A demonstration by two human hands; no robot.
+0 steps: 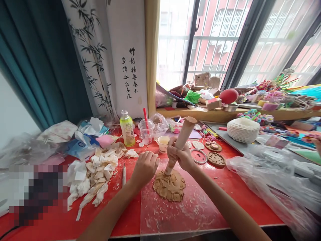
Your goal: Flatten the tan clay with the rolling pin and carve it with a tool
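Just right of the frame's centre, the right hand (179,154) is wrapped firmly around a pale rod (186,134), which tilts with its top leaning right and its lower end on a flattened mass of brown clay (170,189). Left of it, the left hand (146,165) has its fingers bent near the clay's upper left edge; its underside is hidden, so I cannot tell whether it holds anything. The clay, its surface dented and ridged, lies at lower centre on a clear sheet (190,219) dotted with crumbs, over a red tabletop (243,197).

Beside the left forearm lies a slim tool (123,175), with crumpled tissues (100,169) farther left. Above the hands stand a bottle (127,131), a plastic cup (146,134) with a red straw and a small paper cup (163,143). Right of the rod are a ring (198,156) and a spotted brown disc (216,160). Clear plastic bags (273,187) fill the lower right. Toward the upper right, a red balloon (228,96) rests among clutter below the window (213,47); a teal curtain (37,57) hangs at upper left.
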